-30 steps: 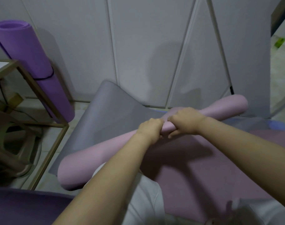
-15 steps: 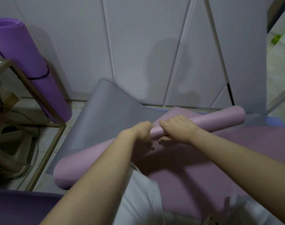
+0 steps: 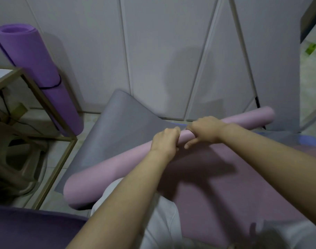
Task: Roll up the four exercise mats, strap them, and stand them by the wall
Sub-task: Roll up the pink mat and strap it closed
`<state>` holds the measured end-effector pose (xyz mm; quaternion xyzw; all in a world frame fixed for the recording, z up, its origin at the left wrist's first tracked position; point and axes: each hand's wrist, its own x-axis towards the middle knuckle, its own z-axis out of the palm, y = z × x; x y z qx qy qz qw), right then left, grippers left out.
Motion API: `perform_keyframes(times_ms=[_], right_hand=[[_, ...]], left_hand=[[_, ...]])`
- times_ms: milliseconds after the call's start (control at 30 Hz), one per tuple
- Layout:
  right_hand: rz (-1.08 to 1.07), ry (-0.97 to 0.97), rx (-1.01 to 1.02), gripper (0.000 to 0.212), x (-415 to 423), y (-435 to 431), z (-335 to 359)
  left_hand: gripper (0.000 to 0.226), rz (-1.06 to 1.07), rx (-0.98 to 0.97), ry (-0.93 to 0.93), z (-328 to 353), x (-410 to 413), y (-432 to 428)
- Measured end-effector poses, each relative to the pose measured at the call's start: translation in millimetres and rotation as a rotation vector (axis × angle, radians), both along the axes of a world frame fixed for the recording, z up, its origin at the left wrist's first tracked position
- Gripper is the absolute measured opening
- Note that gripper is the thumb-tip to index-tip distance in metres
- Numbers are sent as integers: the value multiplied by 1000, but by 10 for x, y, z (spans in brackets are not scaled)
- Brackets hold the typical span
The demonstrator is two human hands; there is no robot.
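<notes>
1. Both hands stay clamped mid-roll: left hand [image 3: 165, 141] and right hand [image 3: 205, 131] curl round the pink foam mat roll [image 3: 117, 168], lying across the flat grey mat [image 3: 121, 126].
2. Best keep the ends level, tension even!

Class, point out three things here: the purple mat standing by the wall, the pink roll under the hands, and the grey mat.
purple mat [image 3: 37, 69]: head view, upper half of its rolled side.
pink roll [image 3: 96, 180]: head view, the stretch nearer the camera.
grey mat [image 3: 121, 126]: head view, flat top surface.
</notes>
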<state>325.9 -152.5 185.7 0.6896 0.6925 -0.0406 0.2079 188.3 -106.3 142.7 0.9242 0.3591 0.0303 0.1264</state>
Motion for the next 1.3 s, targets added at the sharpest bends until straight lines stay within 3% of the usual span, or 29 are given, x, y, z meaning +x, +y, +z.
perform_keyframes(times_ms=[133,267,367,500,733,933,1067,1300], right_hand=[[158,-148,173,57,-26,-136,-77],[355,-74,365,54,-94,-316,-200],[314,-16,343,56,-146,-393,-266],[156,-49,219,61,-198,-376,-305],[0,52,86,56,-147,-156,-174],[-163,237,-40,54,5,-13,69],[-195,284,-109,52,38,-53,39],[-50,24,70,74,1,-104,-166]], left_hand=[[36,8,-334,-5,-50,-3,84],[43,-86,-594,144,-29,-118,153],[37,-120,-681,186,-10,-171,186],[40,-107,-593,180,-39,-147,143],[51,-59,-173,39,-55,-128,66],[42,-85,177,-111,-18,-45,-49],[45,-86,94,-52,-59,0,-65],[53,-60,-245,29,-109,4,64]])
